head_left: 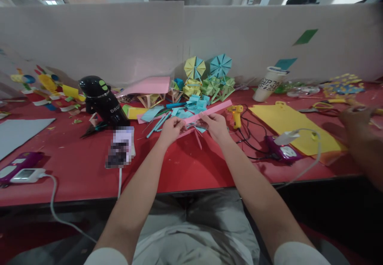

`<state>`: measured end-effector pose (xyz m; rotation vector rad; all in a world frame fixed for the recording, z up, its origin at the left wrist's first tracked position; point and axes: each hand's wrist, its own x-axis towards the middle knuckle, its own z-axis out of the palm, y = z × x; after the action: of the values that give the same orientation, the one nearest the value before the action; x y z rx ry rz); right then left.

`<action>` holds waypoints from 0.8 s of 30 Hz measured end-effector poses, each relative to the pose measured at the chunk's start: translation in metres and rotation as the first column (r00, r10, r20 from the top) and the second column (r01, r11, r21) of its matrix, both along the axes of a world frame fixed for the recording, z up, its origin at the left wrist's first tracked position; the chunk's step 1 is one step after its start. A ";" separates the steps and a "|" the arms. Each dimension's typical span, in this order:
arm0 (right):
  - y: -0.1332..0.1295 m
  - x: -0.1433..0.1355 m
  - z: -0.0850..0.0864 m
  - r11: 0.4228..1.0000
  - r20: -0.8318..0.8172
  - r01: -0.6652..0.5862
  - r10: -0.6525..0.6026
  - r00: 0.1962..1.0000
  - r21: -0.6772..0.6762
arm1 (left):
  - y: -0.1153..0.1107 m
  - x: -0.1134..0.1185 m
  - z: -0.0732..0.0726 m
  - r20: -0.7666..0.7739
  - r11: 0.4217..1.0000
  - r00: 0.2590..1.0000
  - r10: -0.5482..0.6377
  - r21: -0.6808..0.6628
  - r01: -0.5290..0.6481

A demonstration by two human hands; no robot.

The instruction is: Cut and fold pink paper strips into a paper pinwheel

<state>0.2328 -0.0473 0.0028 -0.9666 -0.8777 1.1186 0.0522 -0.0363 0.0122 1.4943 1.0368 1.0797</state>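
Between my two hands, above the red table, runs a pink paper strip. My left hand pinches its left end with closed fingers. My right hand grips it nearer the middle, and the strip's free end slants up to the right past the knuckles. Below my hands hang or lie more narrow pink paper pieces; whether they join the strip I cannot tell. Just beyond lies a heap of blue paper pieces, with rolled blue paper sticks close to my left hand. A yellow glue gun rests right of my right hand.
Folded paper fans stand at the back by a grey partition. Left are a black bottle and a phone. Rightward are yellow paper, a purple power strip, a cup and another person's hand.
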 end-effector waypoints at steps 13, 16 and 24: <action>0.001 0.002 0.001 1.000 0.006 -0.016 0.016 1.000 -0.015 | -0.005 0.000 0.002 -0.039 0.999 0.999 -0.035 0.026 0.036; -0.001 0.002 0.004 0.999 0.012 -0.030 0.031 0.999 -0.018 | -0.004 0.000 0.001 0.001 0.999 0.999 -0.047 0.005 0.047; -0.002 0.002 0.006 0.999 0.031 -0.052 0.052 0.998 -0.003 | -0.004 0.000 0.001 0.085 0.996 0.993 -0.087 -0.015 0.088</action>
<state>0.2351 -0.0498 0.0088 -0.9704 -0.9317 1.1516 0.0519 -0.0402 0.0130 1.4538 0.9123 1.0591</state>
